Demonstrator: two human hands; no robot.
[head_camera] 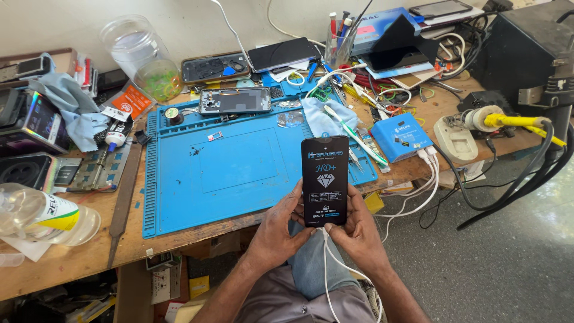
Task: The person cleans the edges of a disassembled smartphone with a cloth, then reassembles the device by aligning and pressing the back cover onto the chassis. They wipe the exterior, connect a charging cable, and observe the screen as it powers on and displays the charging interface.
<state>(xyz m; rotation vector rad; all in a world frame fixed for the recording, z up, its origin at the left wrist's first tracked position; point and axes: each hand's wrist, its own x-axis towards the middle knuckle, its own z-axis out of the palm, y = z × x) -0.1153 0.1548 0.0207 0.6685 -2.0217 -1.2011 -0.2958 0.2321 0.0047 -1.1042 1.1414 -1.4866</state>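
Black and glossy, the phone (324, 180) stands upright over the person's lap, at five o'clock from the blue mat (239, 167). The left hand (280, 230) and right hand (357, 230) both grip its lower edges; a firm, even edge hold probably keeps fingers off the film.

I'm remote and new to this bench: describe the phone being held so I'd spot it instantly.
Start at the big blue work mat on the wooden bench. At its near right edge, the left hand and right hand hold a black phone upright. Unlike the other phones lying flat, its front carries a printed diamond-marked film.
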